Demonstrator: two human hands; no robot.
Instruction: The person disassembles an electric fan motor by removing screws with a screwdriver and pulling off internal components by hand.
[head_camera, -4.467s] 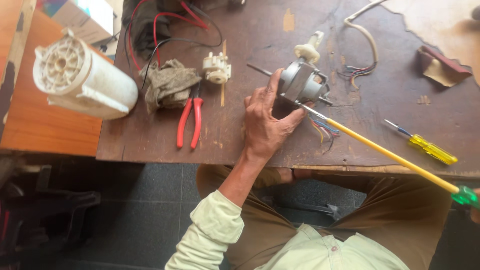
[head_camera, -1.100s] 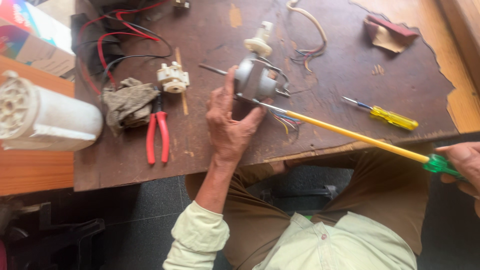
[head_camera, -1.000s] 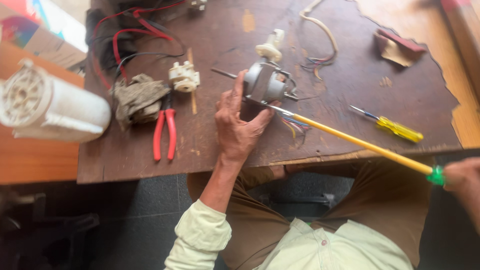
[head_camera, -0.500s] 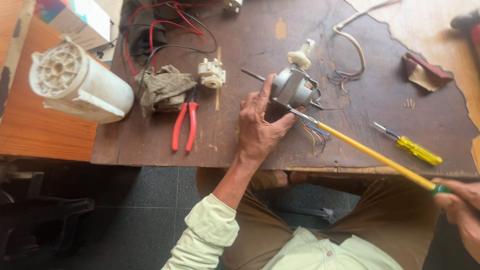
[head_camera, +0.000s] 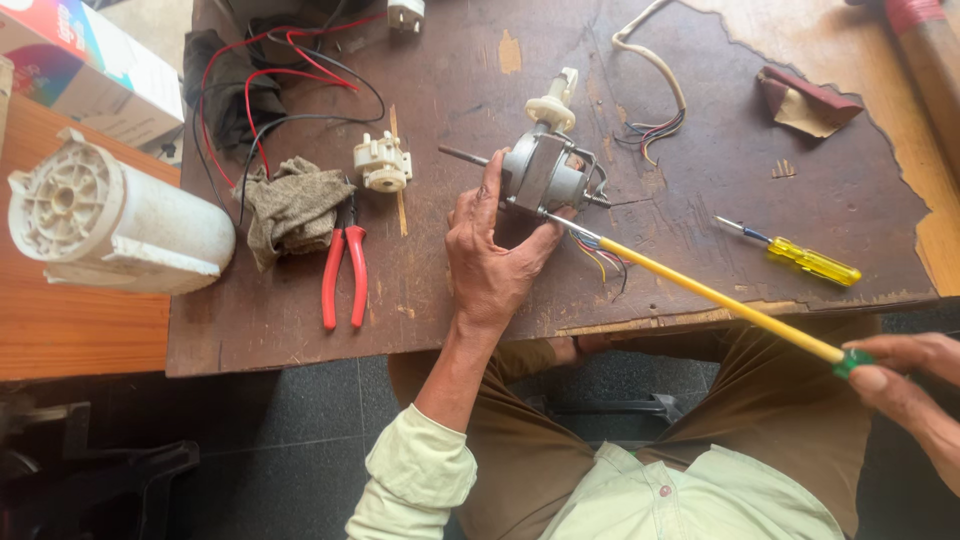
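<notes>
The left hand (head_camera: 490, 265) is spread over the near side of the motor (head_camera: 545, 175), fingers reaching up its left flank and thumb pressed against its lower right edge, pinning it to the table (head_camera: 450, 330). The right hand (head_camera: 905, 375), out past the table's front edge over the person's lap, is closed around the green handle end of a long yellow screwdriver (head_camera: 700, 292), whose tip meets the motor's lower edge just beside the left thumb.

The motor lies near the middle of the table. It looks like a compact metal body, probably heavy for its size and rigid, so the casing is the sound place to grip. Its thin shaft sticks out to the left, a cream plastic part sits at its far end, and loose coloured leads trail from it; these seem the fragile bits, best left alone. The smooth casing could turn under a prying tool.

Beyond it, red pliers (head_camera: 342, 275) lie beside a rag (head_camera: 295, 205), with a small cream switch (head_camera: 380, 163) just above. A short yellow screwdriver (head_camera: 800, 260) rests well to the right. A white cylinder (head_camera: 115, 220) lies on the wooden surface at left.
</notes>
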